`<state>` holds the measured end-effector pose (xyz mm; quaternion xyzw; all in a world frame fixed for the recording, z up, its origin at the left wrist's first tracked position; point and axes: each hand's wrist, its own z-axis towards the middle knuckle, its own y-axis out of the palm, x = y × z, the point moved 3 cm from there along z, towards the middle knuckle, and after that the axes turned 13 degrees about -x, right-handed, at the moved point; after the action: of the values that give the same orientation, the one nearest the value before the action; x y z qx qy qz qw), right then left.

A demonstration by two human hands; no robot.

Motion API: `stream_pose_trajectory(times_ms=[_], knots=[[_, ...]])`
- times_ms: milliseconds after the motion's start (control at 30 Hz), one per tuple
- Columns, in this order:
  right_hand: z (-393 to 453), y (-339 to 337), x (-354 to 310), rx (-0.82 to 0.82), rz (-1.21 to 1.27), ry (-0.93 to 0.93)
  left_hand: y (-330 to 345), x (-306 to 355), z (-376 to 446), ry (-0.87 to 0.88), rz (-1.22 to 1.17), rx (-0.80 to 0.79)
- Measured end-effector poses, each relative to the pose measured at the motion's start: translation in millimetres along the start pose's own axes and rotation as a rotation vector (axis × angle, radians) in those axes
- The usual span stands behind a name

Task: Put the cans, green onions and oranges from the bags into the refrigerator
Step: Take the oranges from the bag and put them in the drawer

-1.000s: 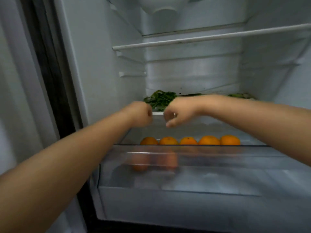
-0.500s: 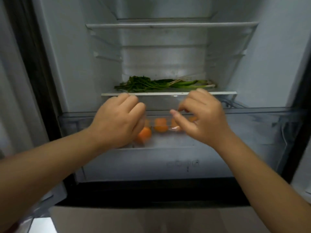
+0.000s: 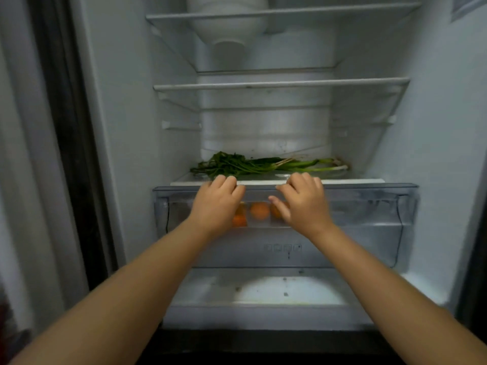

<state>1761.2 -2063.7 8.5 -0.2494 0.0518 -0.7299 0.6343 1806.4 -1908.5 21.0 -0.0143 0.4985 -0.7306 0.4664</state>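
The refrigerator [image 3: 434,127] stands open and fills the view, its pale inner walls running back to a ribbed rear panel. Two glass shelves [image 3: 279,84] cross the upper part, and on the topmost one sits a white bowl-like container [image 3: 228,19] seen from below. Lower down, a clear plastic drawer [image 3: 369,206] spans the whole width, and beneath it the floor of the compartment [image 3: 287,291] shows a bright patch of light. Both forearms reach forward and slightly upward from the bottom corners of the view, converging on the drawer's front near its middle. The left hand [image 3: 216,204] lies palm-down against the upper front of the drawer, its fingers curled over the top rim so the fingertips hook the edge just under the shelf above. The right hand [image 3: 303,204] is placed the same way a little to the right, fingers bent over the rim and the thumb stretched out sideways toward the left hand across the clear front; the two hands are near each other but apart. The green onions [image 3: 263,165] lie flat on the white-edged shelf [image 3: 355,181] right above the drawer, leafy ends to the left and pale root ends to the right, just behind the fingertips. The oranges [image 3: 259,210] sit inside the drawer, seen through its clear front between the two hands and partly hidden by them; how many there are cannot be told.
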Motion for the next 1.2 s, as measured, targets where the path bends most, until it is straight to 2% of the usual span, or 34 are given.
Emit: stream_pose_trajectory(times_ms=[100, 167, 267, 333, 500, 600, 700, 733, 800, 867, 967, 1033, 1133, 1200], knots=[[5.5, 27.7, -0.3, -0.163, -0.127, 0.118, 22.4, -0.1, 23.4, -0.209, -0.050, -0.062], [5.4, 43.7, 1.4, -0.224, -0.112, 0.171, 28.7, 7.1, 31.7, -0.178, -0.108, -0.016], [4.6, 53.2, 4.8, -0.158, -0.052, 0.199, 43.0, 5.0, 40.7, -0.147, -0.068, -0.033], [5.4, 51.1, 4.2, -0.151, -0.013, 0.199, 35.2, 3.5, 37.0, -0.191, -0.067, -0.022], [9.6, 45.2, -4.0, -0.350, 0.050, 0.205, 29.5, 6.1, 27.5, -0.372, -0.161, -0.249], [2.2, 36.7, -13.0, -0.448, 0.069, 0.254, 9.0, 6.2, -23.1, -0.523, -0.115, -0.278], [-8.2, 16.5, -30.4, -0.506, 0.284, 0.337, -8.1, 0.8, -86.4, -0.569, -0.068, -0.337], [-12.6, 7.5, -39.1, -0.544, 0.331, 0.341, -17.4, -1.4, -107.8, -0.568, -0.058, -0.333], [-22.4, -13.0, -59.9, -0.568, 0.384, 0.301, -48.3, -3.2, -148.5, -0.526, -0.007, -0.227], [-32.4, -40.4, -85.4, -0.553, 0.447, 0.244, -77.1, -6.7, -191.4, -0.525, 0.016, -0.148], [-49.9, -90.8, -126.8, -0.456, 0.560, 0.142, -107.5, -11.6, -260.7, -0.555, 0.042, -0.143], [-65.0, -124.6, -155.3, -0.390, 0.587, 0.067, -121.6, -15.7, -307.6, -0.604, 0.038, -0.194], [-86.0, -173.9, -197.0, -0.394, 0.599, -0.001, -129.7, -22.0, -369.7, -0.698, 0.015, -0.291], [-97.3, -203.6, -217.4, -0.392, 0.622, 0.000, -128.7, -23.8, -388.2, -0.700, 0.008, -0.352]])
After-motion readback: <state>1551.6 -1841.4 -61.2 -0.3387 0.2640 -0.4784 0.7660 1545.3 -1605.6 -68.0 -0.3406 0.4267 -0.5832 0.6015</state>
